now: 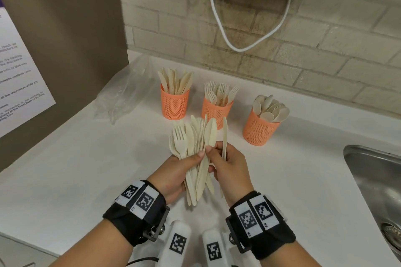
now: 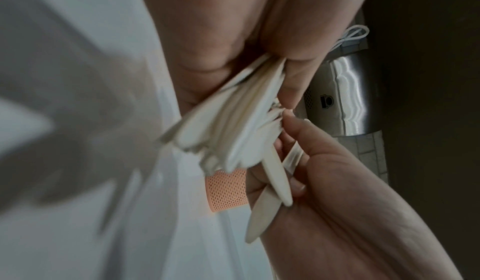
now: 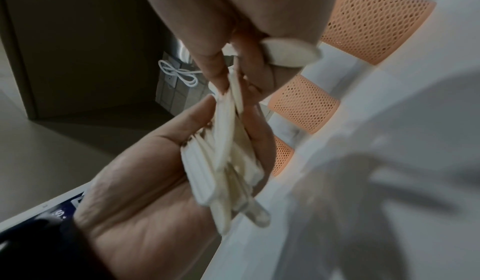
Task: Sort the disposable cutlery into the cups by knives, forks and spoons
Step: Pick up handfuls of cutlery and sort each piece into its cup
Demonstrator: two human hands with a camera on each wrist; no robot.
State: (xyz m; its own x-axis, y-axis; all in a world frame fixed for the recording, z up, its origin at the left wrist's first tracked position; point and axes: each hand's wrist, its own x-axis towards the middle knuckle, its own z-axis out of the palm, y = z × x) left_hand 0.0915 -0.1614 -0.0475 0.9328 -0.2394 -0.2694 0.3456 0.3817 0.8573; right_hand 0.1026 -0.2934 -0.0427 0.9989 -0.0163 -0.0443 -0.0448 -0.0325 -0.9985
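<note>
- The left hand point(image 1: 173, 176) has its fingers and thumb curled round a mixed bundle of cutlery point(image 1: 195, 149), gripping it at the handles so that the heads fan upward, above the white counter point(image 1: 86, 158).
- In that bundle a fork point(image 1: 179, 138) shows at the left edge, with knife blades toward the right.
- The right hand point(image 1: 230, 169) pinches one knife point(image 1: 210, 134) at the right side of the bundle between thumb and forefinger; its other fingers are curled round a second knife point(image 1: 224, 136), held apart and just right of the bundle.
- The two hands touch at the fingertips over the bundle.
- Beyond the grip, farther from the person, three orange mesh cups stand in a row on the counter, apart from one another.
- The knife cup point(image 1: 174, 104), beyond and left of the grip, holds knives blade-up.
- The fork cup point(image 1: 217, 111) is straight behind the bundle; the fanned heads hide part of its wall. It holds forks tines-up.
- The spoon cup point(image 1: 260, 130), beyond and right of the right hand, holds spoons bowl-up.
- A crumpled clear plastic bag point(image 1: 123, 93) lies well left of the grip, beside the knife cup.
- A steel sink point(image 1: 375, 180) is set into the counter well right of the right hand.
- A white cable point(image 1: 219, 19) hangs on the brick wall point(image 1: 303, 50) behind the cups.
</note>
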